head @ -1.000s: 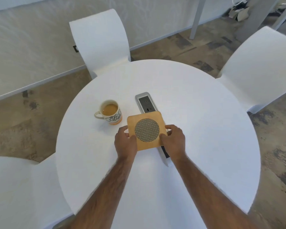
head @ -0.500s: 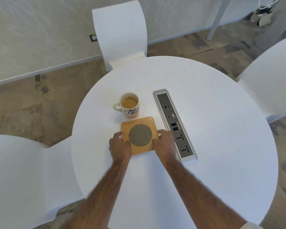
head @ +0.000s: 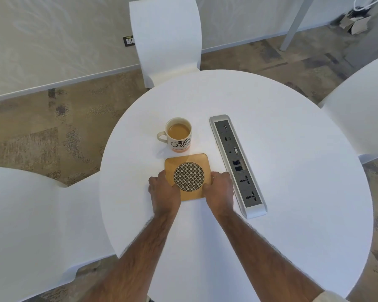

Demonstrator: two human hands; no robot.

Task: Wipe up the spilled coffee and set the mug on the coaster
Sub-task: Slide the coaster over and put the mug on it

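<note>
Both hands, left hand and right hand, still pinch the coaster, seemingly nudged nearer the mug.

One round white tabletop. On it: one mug of coffee, one wooden coaster, one socket strip. Two hands, the left hand and the right hand. Three white chairs: one beyond, one left, one right.
</note>
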